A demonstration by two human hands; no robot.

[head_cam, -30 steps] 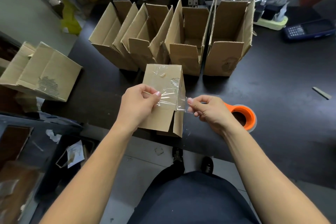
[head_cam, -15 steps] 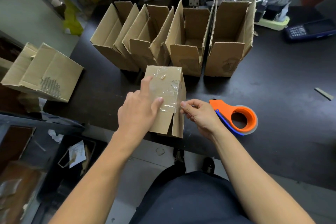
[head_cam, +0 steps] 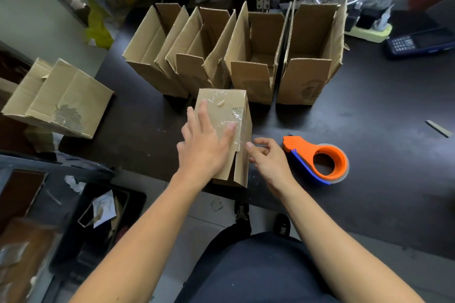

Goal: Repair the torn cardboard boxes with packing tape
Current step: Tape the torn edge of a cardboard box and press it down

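Flat-fingered, her left hand (head_cam: 205, 145) pressed clear tape (head_cam: 232, 122) down onto the cardboard box (head_cam: 227, 106) at the table's (head_cam: 369, 130) near edge, apparently to seat it, while her loosely curled right hand (head_cam: 268, 157) steadied its side, empty.

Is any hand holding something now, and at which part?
Nothing is gripped. The left hand presses flat on the taped box top; the right hand touches its side edge with a fingertip.

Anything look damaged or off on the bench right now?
Yes. The box at the left edge has its outer paper torn away, exposing corrugation. The box under the left hand carries wrinkled clear tape, and the rightmost open box shows a scuffed front.
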